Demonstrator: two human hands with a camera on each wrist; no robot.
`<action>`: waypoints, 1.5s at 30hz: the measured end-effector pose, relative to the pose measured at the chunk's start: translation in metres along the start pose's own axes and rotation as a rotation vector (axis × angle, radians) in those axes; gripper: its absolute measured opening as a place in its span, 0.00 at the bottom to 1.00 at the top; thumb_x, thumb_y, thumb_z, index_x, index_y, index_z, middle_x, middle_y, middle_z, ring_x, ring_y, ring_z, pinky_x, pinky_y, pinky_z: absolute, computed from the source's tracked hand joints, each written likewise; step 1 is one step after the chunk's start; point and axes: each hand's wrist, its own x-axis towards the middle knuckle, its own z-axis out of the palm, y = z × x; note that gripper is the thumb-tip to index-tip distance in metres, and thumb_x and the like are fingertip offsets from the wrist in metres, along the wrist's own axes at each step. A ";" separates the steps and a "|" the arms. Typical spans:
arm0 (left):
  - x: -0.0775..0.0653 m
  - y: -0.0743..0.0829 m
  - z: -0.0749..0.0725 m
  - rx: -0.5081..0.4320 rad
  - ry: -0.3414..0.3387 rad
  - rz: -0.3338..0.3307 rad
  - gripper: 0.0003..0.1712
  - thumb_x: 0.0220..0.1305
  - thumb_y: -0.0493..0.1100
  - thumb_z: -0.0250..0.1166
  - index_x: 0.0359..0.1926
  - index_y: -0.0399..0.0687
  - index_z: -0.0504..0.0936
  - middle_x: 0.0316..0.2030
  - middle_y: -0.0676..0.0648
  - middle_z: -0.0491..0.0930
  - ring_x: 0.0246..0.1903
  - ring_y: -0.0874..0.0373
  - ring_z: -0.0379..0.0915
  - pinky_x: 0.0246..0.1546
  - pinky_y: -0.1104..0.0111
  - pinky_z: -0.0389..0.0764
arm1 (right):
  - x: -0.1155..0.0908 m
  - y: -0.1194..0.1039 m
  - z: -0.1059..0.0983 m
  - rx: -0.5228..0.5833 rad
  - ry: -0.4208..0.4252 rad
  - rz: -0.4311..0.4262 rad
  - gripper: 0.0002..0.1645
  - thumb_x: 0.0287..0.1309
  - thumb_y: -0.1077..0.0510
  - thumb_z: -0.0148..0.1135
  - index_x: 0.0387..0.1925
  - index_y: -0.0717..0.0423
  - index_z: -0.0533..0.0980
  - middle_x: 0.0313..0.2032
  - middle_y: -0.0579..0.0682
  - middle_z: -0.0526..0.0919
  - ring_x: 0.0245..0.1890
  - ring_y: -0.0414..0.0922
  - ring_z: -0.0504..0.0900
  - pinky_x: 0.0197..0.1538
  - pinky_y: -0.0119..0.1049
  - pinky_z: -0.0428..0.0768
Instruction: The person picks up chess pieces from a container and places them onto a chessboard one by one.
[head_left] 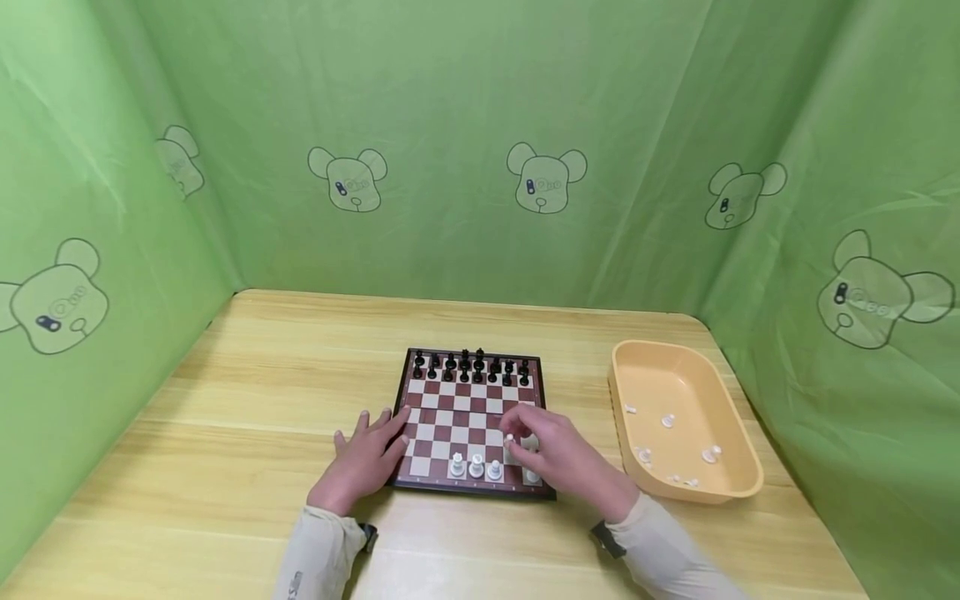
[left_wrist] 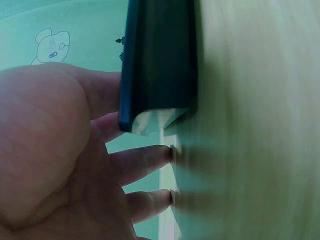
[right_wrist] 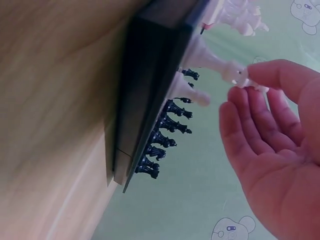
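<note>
A chessboard (head_left: 446, 421) with dark red and white squares lies on the wooden table. My left hand (head_left: 362, 464) spreads its fingers at the board's left edge, thumb and forefinger against it. In the left wrist view, two fingertips (left_wrist: 165, 154) reach down to the table beside the board's dark side. Over the board's near right part, my right hand (head_left: 553, 450) pinches a white chess piece (right_wrist: 212, 59) by its top between thumb and fingers. Three white pieces (head_left: 476, 465) stand along the near row, and another white piece (head_left: 532, 477) stands under the right hand.
Black chess pieces (head_left: 464, 365) fill the board's two far rows. To the right stands an orange tray (head_left: 660, 375) holding several loose white pieces (head_left: 711, 454). Green cloth walls (head_left: 450, 250) with bear heads enclose the table (head_left: 300, 358) at the back and both sides.
</note>
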 end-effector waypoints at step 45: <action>0.002 -0.002 0.002 -0.004 -0.002 0.005 0.30 0.81 0.51 0.51 0.78 0.52 0.65 0.76 0.33 0.60 0.76 0.24 0.42 0.66 0.21 0.35 | 0.002 0.012 0.007 -0.073 -0.169 0.177 0.09 0.62 0.63 0.69 0.44 0.54 0.82 0.40 0.45 0.86 0.41 0.41 0.84 0.48 0.39 0.86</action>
